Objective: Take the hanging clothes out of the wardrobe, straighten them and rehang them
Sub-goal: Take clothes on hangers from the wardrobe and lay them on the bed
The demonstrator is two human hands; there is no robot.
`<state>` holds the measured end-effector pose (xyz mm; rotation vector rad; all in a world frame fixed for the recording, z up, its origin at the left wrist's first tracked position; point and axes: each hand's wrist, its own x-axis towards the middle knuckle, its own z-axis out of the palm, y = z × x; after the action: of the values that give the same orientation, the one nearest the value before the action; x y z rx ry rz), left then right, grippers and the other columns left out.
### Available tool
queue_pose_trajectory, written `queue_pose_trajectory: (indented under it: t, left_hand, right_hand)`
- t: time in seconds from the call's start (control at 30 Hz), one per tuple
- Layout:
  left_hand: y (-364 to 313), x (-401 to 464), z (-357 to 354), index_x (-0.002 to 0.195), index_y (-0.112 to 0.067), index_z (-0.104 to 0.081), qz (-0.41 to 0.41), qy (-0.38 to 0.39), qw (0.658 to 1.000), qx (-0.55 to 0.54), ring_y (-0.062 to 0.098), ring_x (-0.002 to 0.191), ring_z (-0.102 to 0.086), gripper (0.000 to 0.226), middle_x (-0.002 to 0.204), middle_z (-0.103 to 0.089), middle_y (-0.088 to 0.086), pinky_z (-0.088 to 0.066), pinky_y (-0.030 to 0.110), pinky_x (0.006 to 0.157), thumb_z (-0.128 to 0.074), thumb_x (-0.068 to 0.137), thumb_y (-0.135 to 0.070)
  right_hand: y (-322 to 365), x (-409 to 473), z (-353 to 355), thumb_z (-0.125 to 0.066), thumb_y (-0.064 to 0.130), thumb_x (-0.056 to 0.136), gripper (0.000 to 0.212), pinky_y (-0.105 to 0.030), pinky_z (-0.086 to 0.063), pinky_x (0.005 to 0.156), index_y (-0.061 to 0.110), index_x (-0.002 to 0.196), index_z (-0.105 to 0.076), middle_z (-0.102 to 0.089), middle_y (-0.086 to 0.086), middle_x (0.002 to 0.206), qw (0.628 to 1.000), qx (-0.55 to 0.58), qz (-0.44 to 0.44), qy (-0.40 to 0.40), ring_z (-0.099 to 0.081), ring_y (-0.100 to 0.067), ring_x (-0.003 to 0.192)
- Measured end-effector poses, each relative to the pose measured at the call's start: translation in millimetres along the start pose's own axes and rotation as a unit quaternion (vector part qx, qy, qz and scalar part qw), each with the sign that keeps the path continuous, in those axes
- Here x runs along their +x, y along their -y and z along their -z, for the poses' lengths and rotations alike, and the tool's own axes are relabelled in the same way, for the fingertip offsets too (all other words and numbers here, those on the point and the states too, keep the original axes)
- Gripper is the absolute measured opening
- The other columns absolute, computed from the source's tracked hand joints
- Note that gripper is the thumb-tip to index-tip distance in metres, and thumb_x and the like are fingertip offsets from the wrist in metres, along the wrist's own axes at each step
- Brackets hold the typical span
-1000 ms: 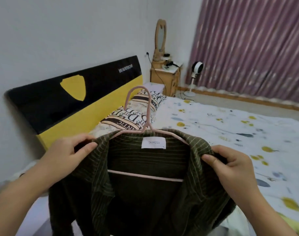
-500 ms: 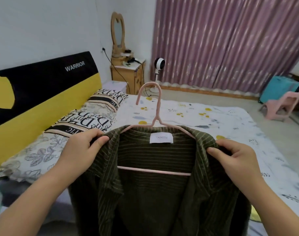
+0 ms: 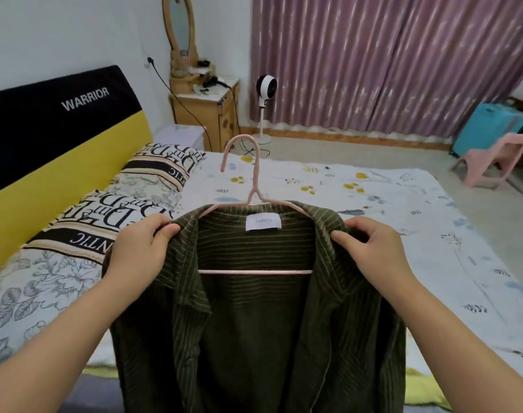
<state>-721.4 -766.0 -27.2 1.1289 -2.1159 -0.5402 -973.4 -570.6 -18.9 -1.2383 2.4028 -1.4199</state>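
A dark olive striped shirt (image 3: 254, 338) hangs open-fronted on a pink hanger (image 3: 252, 186), held up in front of me above the bed. A white label shows inside its collar. My left hand (image 3: 141, 251) grips the left shoulder of the shirt, thumb on top of the collar edge. My right hand (image 3: 373, 254) grips the right shoulder the same way. The hanger's hook points up and free, and its lower bar crosses inside the shirt. No wardrobe is in view.
The bed (image 3: 358, 204) with a white patterned sheet lies below, with two lettered pillows (image 3: 153, 180) by a black and yellow headboard (image 3: 54, 138). Behind stand a wooden nightstand (image 3: 206, 111), a white fan (image 3: 264, 93), purple curtains (image 3: 388, 61) and a pink chair (image 3: 492, 159).
The view has swung to the right, showing more of the curtains and the floor. Both hands keep their grip on the shirt's shoulders, and the shirt now hangs more squarely between them.
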Motion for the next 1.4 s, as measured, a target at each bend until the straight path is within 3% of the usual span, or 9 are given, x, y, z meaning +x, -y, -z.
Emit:
queue_pose_trajectory:
  t: [0.37, 0.5, 0.67, 0.83, 0.93, 1.0, 1.13, 1.27, 1.4]
  left_hand:
    - [113.5, 165.8, -174.6, 0.113, -0.008, -0.061, 0.019, 0.129, 0.989, 0.065, 0.03, 0.105, -0.057, 0.025, 0.107, -0.065, 0.011, -0.039, 0.033, 0.077, -0.048, 0.095, -0.022]
    - [175.7, 168.4, -253.4, 0.146, -0.003, -0.019, 0.045, 0.206, 0.968, 0.134, 0.03, 0.14, -0.022, 0.062, 0.151, -0.025, 0.017, -0.019, 0.036, 0.116, -0.044, 0.096, -0.03]
    - [241.4, 145.3, -346.7, 0.147, -0.01, 0.014, 0.068, 0.38, 0.891, 0.24, 0.028, 0.145, 0.005, 0.074, 0.156, 0.014, 0.01, -0.007, 0.039, 0.118, -0.03, 0.098, -0.044]
    - [287.9, 128.5, -417.6, 0.146, -0.013, 0.018, 0.065, 0.461, 0.838, 0.285, 0.026, 0.145, 0.01, 0.074, 0.156, 0.019, 0.004, -0.004, 0.041, 0.118, -0.025, 0.098, -0.049]
    - [304.7, 123.1, -445.5, 0.145, -0.013, 0.02, 0.07, 0.473, 0.834, 0.275, 0.023, 0.144, 0.015, 0.075, 0.155, 0.022, 0.002, 0.001, 0.04, 0.118, -0.023, 0.097, -0.052]
    - [309.8, 119.7, -458.6, 0.145, -0.013, 0.021, 0.079, 0.466, 0.839, 0.269, 0.023, 0.144, 0.017, 0.077, 0.154, 0.024, 0.002, 0.002, 0.039, 0.117, -0.023, 0.096, -0.053]
    - [314.6, 117.3, -470.6, 0.144, -0.014, 0.022, 0.087, 0.46, 0.841, 0.272, 0.024, 0.143, 0.018, 0.078, 0.154, 0.024, 0.002, 0.001, 0.039, 0.118, -0.024, 0.096, -0.054]
    - [315.3, 134.8, -467.0, 0.147, -0.019, 0.017, 0.093, 0.508, 0.819, 0.251, 0.023, 0.144, 0.017, 0.075, 0.155, 0.023, 0.001, -0.003, 0.04, 0.118, -0.026, 0.096, -0.053]
    - [298.4, 157.6, -448.5, 0.15, -0.018, 0.003, 0.119, 0.558, 0.786, 0.239, 0.031, 0.145, -0.003, 0.07, 0.158, 0.007, 0.006, -0.016, 0.043, 0.117, -0.031, 0.097, -0.048]
  right_hand:
    - [-122.3, 172.7, -157.1, -0.071, 0.019, 0.08, 0.01, -0.033, -0.043, 0.075, 0.017, 0.072, -0.064, -0.062, 0.003, 0.07, 0.989, -0.032, -0.147, 0.006, -0.059, -0.023, 0.079]
    - [-182.6, 207.6, -222.7, -0.07, 0.026, 0.081, 0.01, -0.04, -0.045, 0.085, 0.018, 0.076, -0.065, -0.066, 0.001, 0.079, 0.977, -0.062, -0.198, 0.048, -0.061, -0.024, 0.088]
    - [-260.5, 229.0, -299.4, -0.065, 0.034, 0.084, 0.016, -0.039, -0.039, 0.095, 0.019, 0.088, -0.067, -0.069, -0.002, 0.099, 0.953, -0.121, -0.267, 0.08, -0.06, -0.024, 0.101]
    - [-318.3, 227.0, -349.9, -0.057, 0.028, 0.091, 0.033, -0.04, -0.036, 0.104, 0.01, 0.119, -0.057, -0.059, -0.009, 0.121, 0.944, -0.204, -0.236, 0.11, -0.05, -0.027, 0.118]
    - [-333.9, 191.4, -374.0, -0.042, 0.038, 0.097, 0.058, -0.049, -0.01, 0.117, 0.014, 0.146, -0.024, -0.021, -0.011, 0.154, 0.908, -0.297, -0.241, 0.169, -0.014, -0.026, 0.144]
    - [-337.9, 159.7, -388.1, -0.032, 0.045, 0.098, 0.065, -0.051, -0.001, 0.116, 0.017, 0.151, -0.005, 0.001, -0.011, 0.158, 0.884, -0.324, -0.259, 0.217, 0.005, -0.026, 0.146]
    - [-356.1, 133.9, -400.9, -0.026, 0.049, 0.098, 0.074, -0.048, 0.002, 0.117, 0.018, 0.144, 0.023, 0.019, -0.009, 0.156, 0.846, -0.322, -0.281, 0.32, 0.016, -0.025, 0.145]
    - [-365.3, 153.0, -393.9, -0.03, 0.048, 0.098, 0.072, -0.045, 0.0, 0.117, 0.02, 0.149, 0.013, 0.02, -0.006, 0.156, 0.835, -0.279, -0.293, 0.373, 0.015, -0.023, 0.145]
    - [-339.5, 166.9, -365.0, -0.034, 0.043, 0.099, 0.061, -0.042, -0.018, 0.118, 0.02, 0.15, -0.011, -0.005, -0.007, 0.159, 0.833, -0.259, -0.293, 0.39, -0.009, -0.028, 0.146]
